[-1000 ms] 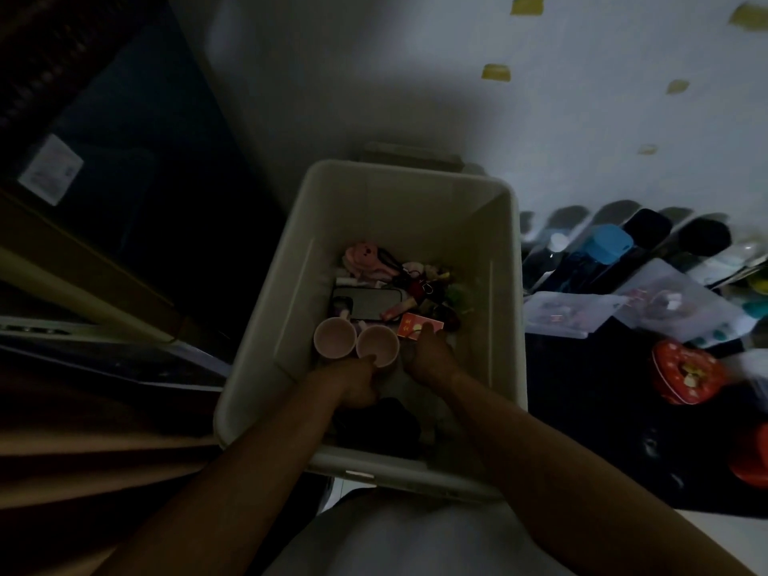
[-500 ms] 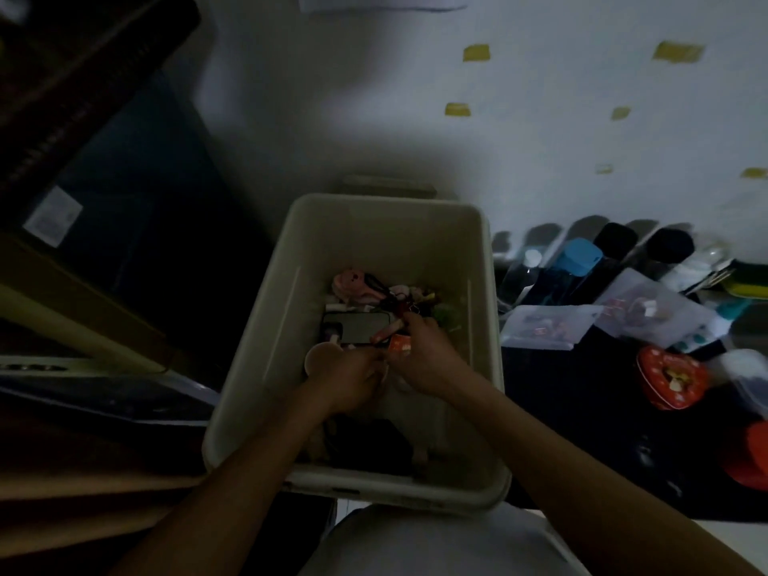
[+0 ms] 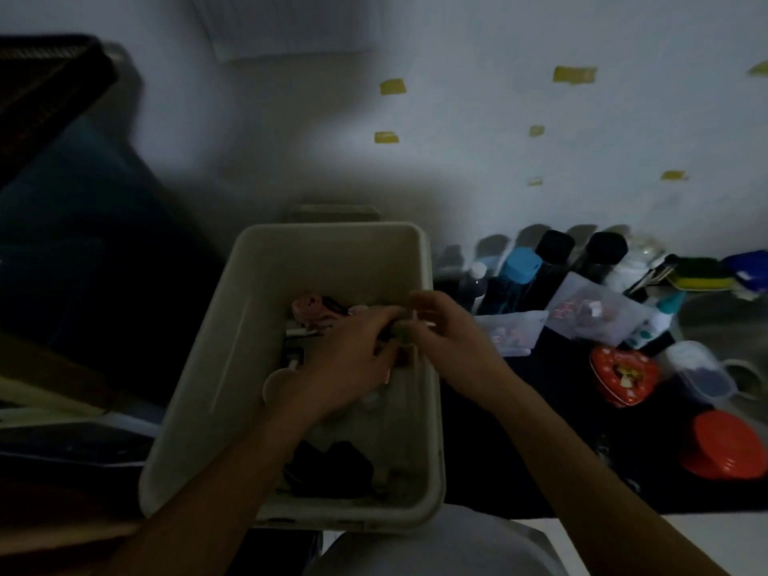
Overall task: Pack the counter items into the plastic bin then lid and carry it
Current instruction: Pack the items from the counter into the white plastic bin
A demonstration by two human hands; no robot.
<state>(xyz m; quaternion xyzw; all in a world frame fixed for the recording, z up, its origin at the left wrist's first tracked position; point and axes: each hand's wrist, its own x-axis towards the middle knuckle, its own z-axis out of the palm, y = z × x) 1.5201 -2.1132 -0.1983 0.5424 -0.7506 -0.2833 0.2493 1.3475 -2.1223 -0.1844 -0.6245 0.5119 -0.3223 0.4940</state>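
Note:
A white plastic bin [image 3: 432, 409] stands in front of me on a dark counter. Inside lie a pink toy [image 3: 309, 307], a pale cup [image 3: 276, 382], a dark bundle [image 3: 332, 467] near the front wall and other small things hidden under my hands. My left hand [image 3: 349, 359] reaches over the bin's middle with its fingers pointing right; blur hides what it holds. My right hand [image 3: 449, 338] meets it above the bin's right wall, its fingertips pinching a small pale item [image 3: 415, 320]. No lid is in view.
Right of the bin the counter holds a blue-capped bottle [image 3: 519, 264], two black-capped bottles [image 3: 555, 243], clear plastic bags [image 3: 594, 309], a red heart tin [image 3: 623, 374], a red lid [image 3: 723, 444], a clear tub [image 3: 698, 367] and a sponge [image 3: 702, 272]. A wall stands behind.
Both hands rose from the bin's floor and moved right, meeting near the right wall. The left hand has left the two cups. The view has tilted up.

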